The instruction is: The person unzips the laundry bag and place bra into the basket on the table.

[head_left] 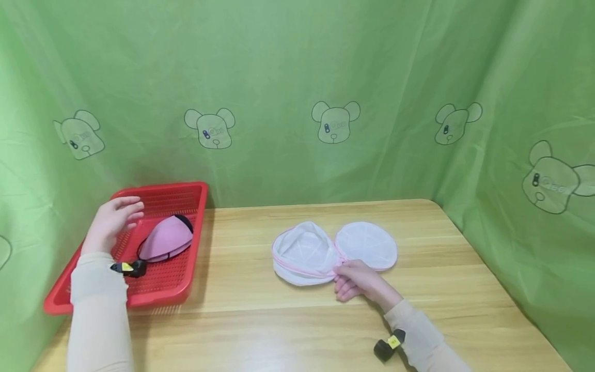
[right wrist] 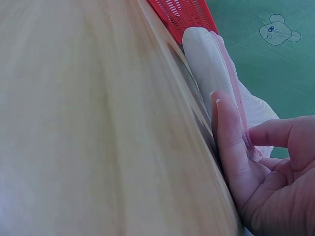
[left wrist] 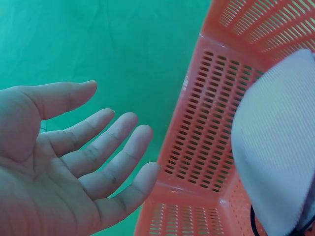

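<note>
A white mesh laundry bag [head_left: 304,253] with pink zip edging lies unzipped on the table, its round lid [head_left: 367,245] folded out to the right. My right hand [head_left: 360,281] pinches the bag's pink edge near the hinge between thumb and fingers, also seen in the right wrist view. My left hand [head_left: 113,219] hovers over the left side of a red plastic basket [head_left: 199,243], fingers spread and nothing held. Inside the basket is a pink cup-shaped fabric piece [head_left: 167,238] with black straps, resembling a folded bra. It lies to the right of my left hand, apart from it.
The wooden table [head_left: 241,330] meets a green curtain [head_left: 279,170] at its back and right edges. The basket stands at the table's left, its rim raised. A black wrist camera [head_left: 385,349] is strapped to the right sleeve.
</note>
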### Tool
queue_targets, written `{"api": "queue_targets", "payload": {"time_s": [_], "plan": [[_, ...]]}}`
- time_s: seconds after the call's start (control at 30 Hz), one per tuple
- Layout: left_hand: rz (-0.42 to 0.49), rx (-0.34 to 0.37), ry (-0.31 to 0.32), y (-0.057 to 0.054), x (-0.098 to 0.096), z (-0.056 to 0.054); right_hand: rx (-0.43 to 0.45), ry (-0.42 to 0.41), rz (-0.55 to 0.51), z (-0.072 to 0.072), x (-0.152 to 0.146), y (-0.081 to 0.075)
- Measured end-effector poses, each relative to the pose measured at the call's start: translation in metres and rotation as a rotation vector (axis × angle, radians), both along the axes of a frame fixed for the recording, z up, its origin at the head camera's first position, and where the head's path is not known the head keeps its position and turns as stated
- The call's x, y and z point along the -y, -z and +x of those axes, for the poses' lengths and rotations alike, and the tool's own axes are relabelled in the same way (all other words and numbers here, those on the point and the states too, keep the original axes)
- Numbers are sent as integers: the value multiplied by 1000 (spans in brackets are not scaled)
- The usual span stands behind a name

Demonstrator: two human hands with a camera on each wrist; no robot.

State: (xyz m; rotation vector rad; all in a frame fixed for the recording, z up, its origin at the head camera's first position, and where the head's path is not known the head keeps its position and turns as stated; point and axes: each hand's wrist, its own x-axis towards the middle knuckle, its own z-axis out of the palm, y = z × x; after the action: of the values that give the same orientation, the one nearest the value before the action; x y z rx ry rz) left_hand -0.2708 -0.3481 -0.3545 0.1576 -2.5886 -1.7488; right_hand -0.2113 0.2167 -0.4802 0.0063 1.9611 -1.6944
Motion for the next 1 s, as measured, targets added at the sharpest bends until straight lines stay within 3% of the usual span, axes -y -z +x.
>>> {"api": "queue_targets", "payload": {"time_s": [0.17,0.3,1.0], "plan": [[146,-42,-26,-6,-3,6,5,4,1,0,0,-1],[209,-70,-35,-11,-7,10,2,0,-1,1,0,-3],[272,-214,2,-39,-41,27,2,-4,-1,2,0,-3]]}}
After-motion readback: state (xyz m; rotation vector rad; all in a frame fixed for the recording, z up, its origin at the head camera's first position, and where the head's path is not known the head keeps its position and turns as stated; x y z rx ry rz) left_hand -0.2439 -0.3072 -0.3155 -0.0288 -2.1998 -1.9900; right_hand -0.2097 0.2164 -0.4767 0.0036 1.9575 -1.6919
